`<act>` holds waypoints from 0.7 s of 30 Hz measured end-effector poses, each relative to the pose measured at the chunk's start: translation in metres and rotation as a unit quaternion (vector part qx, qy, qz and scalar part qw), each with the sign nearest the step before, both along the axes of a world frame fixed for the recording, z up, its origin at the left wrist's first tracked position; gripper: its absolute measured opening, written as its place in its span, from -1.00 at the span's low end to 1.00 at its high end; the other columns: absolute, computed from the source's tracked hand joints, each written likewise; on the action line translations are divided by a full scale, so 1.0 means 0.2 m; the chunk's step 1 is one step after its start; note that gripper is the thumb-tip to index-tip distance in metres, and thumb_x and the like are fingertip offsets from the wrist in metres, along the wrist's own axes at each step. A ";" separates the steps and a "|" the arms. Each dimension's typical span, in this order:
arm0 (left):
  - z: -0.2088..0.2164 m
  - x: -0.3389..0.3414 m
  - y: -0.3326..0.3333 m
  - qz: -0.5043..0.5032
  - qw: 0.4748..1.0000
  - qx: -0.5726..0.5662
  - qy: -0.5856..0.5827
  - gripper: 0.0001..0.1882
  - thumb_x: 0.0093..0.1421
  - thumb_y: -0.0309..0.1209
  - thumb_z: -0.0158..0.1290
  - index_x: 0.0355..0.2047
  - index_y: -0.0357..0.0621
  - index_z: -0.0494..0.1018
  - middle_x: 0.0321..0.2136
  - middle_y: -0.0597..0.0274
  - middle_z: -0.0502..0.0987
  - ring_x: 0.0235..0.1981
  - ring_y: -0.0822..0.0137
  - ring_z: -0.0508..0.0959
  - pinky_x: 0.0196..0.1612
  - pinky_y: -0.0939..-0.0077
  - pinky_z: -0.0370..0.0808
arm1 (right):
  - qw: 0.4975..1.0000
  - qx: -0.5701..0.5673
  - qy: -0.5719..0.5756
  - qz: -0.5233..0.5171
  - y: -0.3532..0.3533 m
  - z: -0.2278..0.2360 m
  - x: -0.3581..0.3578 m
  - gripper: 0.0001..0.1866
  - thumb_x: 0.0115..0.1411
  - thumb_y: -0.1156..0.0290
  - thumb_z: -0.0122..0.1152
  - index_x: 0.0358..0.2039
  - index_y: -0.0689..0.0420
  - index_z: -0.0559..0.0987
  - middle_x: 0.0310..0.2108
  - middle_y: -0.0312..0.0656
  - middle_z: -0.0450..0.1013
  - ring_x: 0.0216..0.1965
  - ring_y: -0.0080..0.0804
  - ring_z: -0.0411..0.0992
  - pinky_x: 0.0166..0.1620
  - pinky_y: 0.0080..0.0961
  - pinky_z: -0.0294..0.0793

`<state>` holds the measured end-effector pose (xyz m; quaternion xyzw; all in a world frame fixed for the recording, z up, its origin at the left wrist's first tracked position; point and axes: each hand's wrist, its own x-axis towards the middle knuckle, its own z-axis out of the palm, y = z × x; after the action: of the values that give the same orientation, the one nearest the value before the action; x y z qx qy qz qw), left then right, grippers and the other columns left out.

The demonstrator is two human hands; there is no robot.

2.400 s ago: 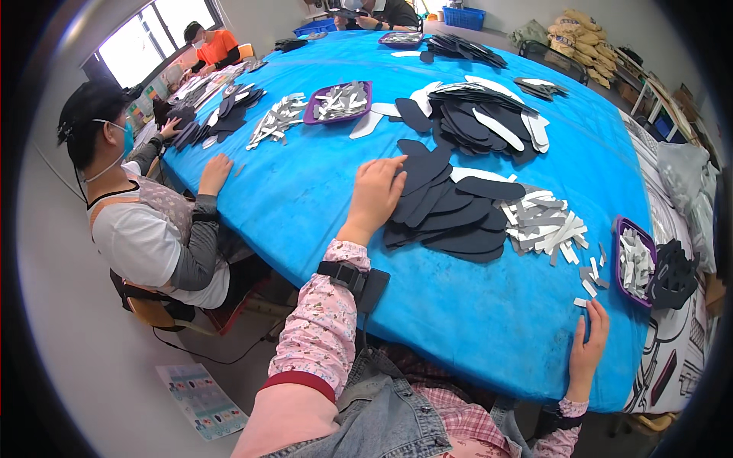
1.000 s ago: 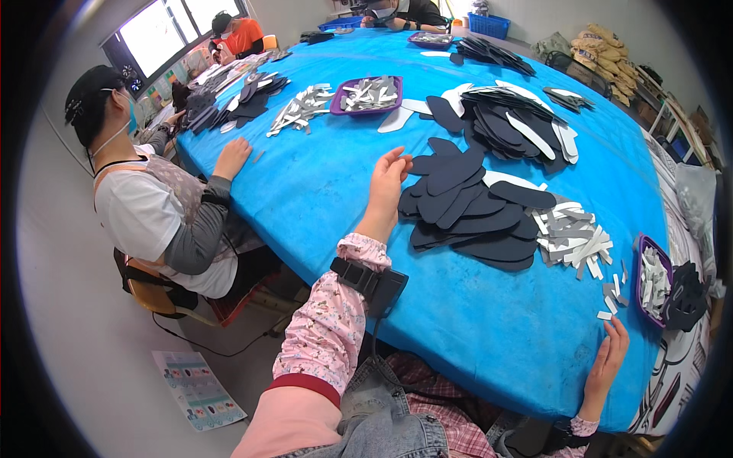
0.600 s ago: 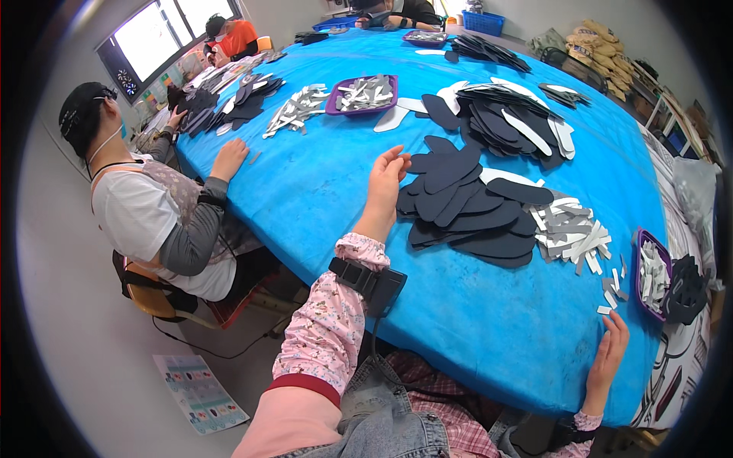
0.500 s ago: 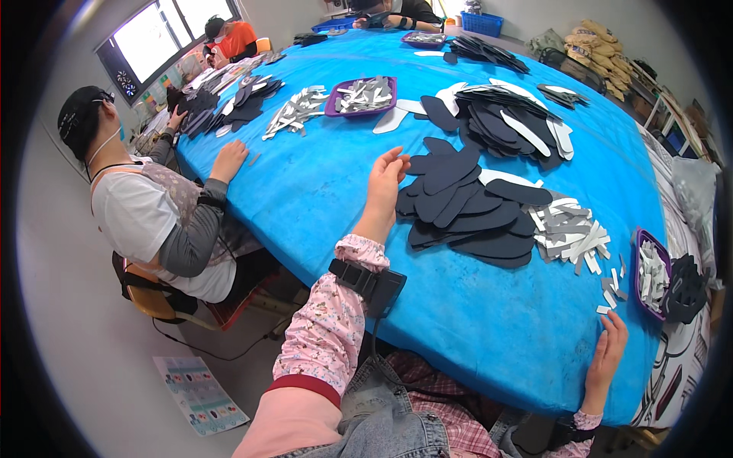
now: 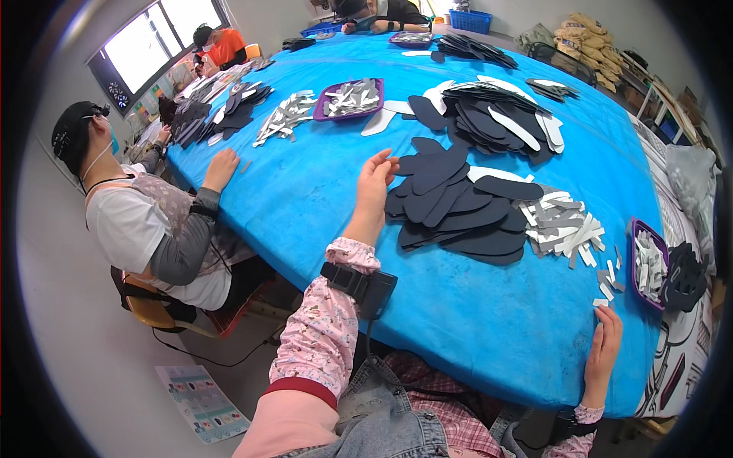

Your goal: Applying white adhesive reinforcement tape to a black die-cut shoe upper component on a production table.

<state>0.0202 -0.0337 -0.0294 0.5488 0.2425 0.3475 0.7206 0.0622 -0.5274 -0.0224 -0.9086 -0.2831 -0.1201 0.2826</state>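
- A spread pile of dark insole-shaped cutouts [image 5: 458, 206] lies on the blue table [image 5: 305, 191], a little past its middle and directly in front of the person.
- Most of the flat, elongated pieces have their long axis running roughly left to right across the view, fanned at slightly different angles.
- The left hand [image 5: 374, 179] rests at the pile's left edge, fingertips touching the nearest dark cutout; the fingers are loosely curled and I cannot tell whether they pinch a piece or only touch it.
- The right hand [image 5: 605, 351] lies open and flat on the table's near edge, holding nothing, well apart from the pile, which lies up and to its left.
- The left hand is much the nearer; the pile extends rightward from its fingertips.
- Just right of the pile sits a heap of grey and white strips [image 5: 561, 225], then a purple tray [image 5: 645, 263] holding more strips.
- Further back is a second stack of dark soles [image 5: 496, 118].
- A seated co-worker [image 5: 145, 221] is at the left.
- Compared with half a second ago, both hands lie in nearly the same places; only the view has shifted slightly.
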 end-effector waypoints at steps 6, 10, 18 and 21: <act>0.00 0.00 0.00 -0.004 1.000 0.000 -0.001 -0.67 0.34 -0.39 -0.10 0.07 -0.20 0.38 -0.08 0.22 0.50 -0.09 0.46 0.48 0.03 0.57 0.39 | 1.000 0.004 0.005 0.000 0.00 0.01 -0.01 -0.63 0.40 0.26 -0.18 -0.05 0.26 0.48 0.04 -0.05 0.37 0.13 -0.11 0.29 0.21 -0.26 0.20; 0.01 0.00 0.00 -0.008 1.000 0.004 0.003 -0.67 0.34 -0.39 -0.10 0.07 -0.20 0.38 -0.09 0.23 0.51 -0.09 0.46 0.49 0.03 0.57 0.39 | 1.000 0.008 0.006 0.004 0.00 0.01 0.00 -0.63 0.40 0.26 -0.18 -0.06 0.27 0.49 0.04 -0.05 0.38 0.13 -0.11 0.29 0.21 -0.26 0.21; -0.02 0.01 0.02 0.016 1.000 -0.008 -0.018 -0.66 0.31 -0.40 -0.06 0.07 -0.19 0.37 -0.08 0.24 0.48 -0.10 0.46 0.48 -0.01 0.57 0.40 | 1.000 0.005 0.002 0.002 0.00 0.01 0.00 -0.63 0.40 0.25 -0.18 -0.07 0.27 0.49 0.03 -0.05 0.38 0.12 -0.11 0.29 0.20 -0.26 0.21; -0.03 -0.05 0.20 0.097 0.995 -0.008 -0.036 -0.67 0.28 -0.41 -0.04 0.06 -0.13 0.38 -0.12 0.27 0.46 -0.15 0.46 0.45 -0.05 0.53 0.40 | 1.000 0.006 0.011 0.002 0.00 0.01 0.00 -0.63 0.40 0.26 -0.18 -0.07 0.27 0.49 0.03 -0.05 0.37 0.12 -0.11 0.29 0.20 -0.27 0.21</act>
<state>0.0094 0.0066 -0.0362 0.5042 0.2714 0.4334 0.6959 0.0619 -0.5275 -0.0208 -0.9075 -0.2815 -0.1112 0.2913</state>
